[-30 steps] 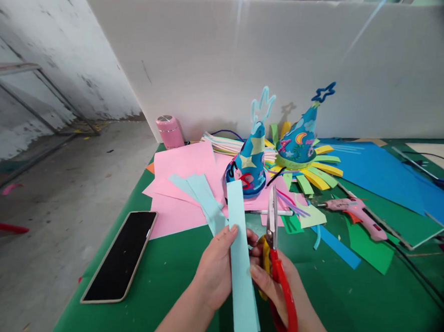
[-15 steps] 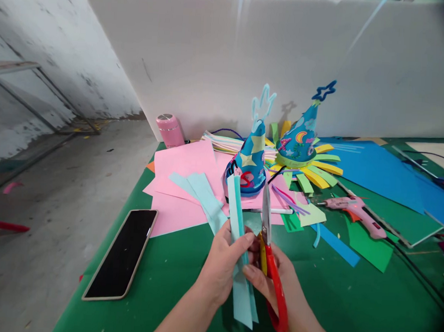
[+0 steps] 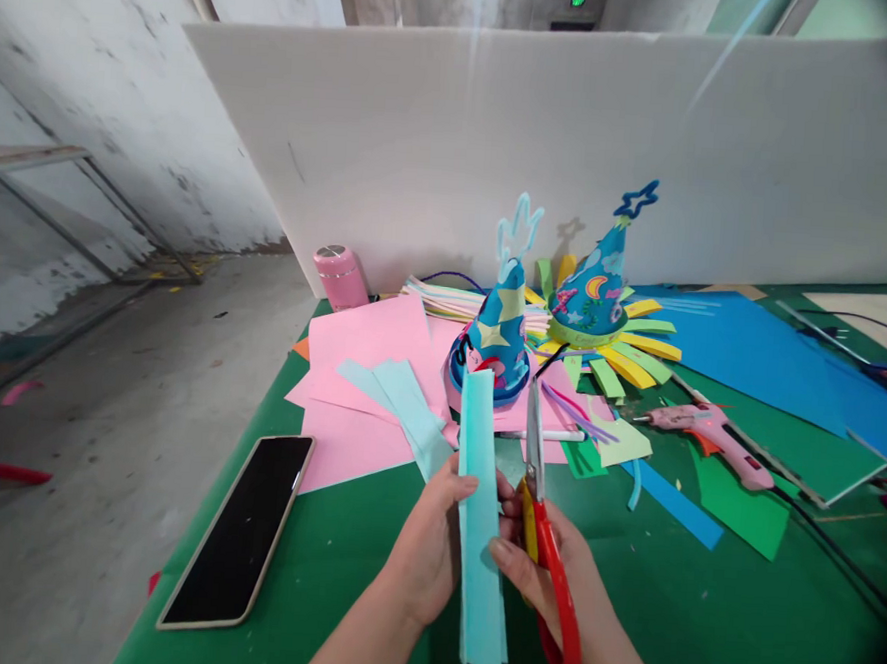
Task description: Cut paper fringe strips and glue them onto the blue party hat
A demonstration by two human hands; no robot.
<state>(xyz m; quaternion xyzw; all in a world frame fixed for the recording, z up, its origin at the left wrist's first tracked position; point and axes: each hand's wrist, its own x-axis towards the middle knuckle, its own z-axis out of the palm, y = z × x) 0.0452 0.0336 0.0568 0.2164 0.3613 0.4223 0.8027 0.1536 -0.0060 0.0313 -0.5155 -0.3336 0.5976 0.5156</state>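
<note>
First: What just changes in front of you?

Second: Your left hand (image 3: 427, 541) draws its thumb back from across the paper strips (image 3: 478, 565) to their left edge. It is closed on them, thumb on your side, fingers behind. The strips are held between your hands above the tabletop (image 3: 355, 557), and they now turn a broad face to you instead of a narrow edge. That probably makes the bundle easier to even up, though its lower ends don't quite match. Your right hand (image 3: 583, 571) is curled round the scissors (image 3: 547, 539), its thumb at the strips' right edge; the blades point away from you and look closed.

First: And what can't you make out?

Second: From the left, the fanned strips (image 3: 409, 410) on the pink paper (image 3: 369, 327) lose their near ends behind your left hand. You can't count the layers you hold, and their tops cover part of the party hat's (image 3: 498, 330) brim. Your right fingertips are partly hidden behind the strips. Past the glue gun (image 3: 711, 439), the far right edge is dark.
</note>
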